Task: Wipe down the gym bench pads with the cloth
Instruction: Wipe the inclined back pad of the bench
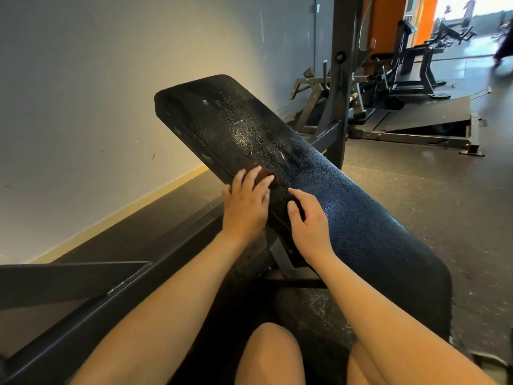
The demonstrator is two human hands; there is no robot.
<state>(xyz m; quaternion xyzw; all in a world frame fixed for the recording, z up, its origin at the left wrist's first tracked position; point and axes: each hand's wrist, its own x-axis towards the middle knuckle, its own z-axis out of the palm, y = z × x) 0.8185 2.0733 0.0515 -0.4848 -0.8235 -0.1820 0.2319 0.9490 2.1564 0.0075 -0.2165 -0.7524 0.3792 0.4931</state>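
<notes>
**A:** Where is the cloth sitting right now?

**B:** The brown cloth (271, 173) is lying on the bench's back pad (347, 207), close to its left edge and roughly midway along. The left grip (245, 202) is pressing it down with fingers spread over it, not curling round it.

**A:** And the other one?

**B:** The right grip (308, 220) is resting just beside it on the pad, fingers loosely bent and holding nothing.

**A:** Which way is the pad running?

**B:** Its long axis is running from the near right end, closest to the person, away to the far left end, which is pointing toward the wall (83, 107) (it seems to be tilting upward, like an incline backrest).

**A:** What are you worrying about?

**B:** Spray droplets (238, 129) are beading over the far half. On that slope they could be trickling down ahead of the wipe and leaving streaks. The cloth is also hugging the left edge, so a sideways stroke risks pushing it off. And a palm leaning on wet vinyl may be slipping.
</notes>
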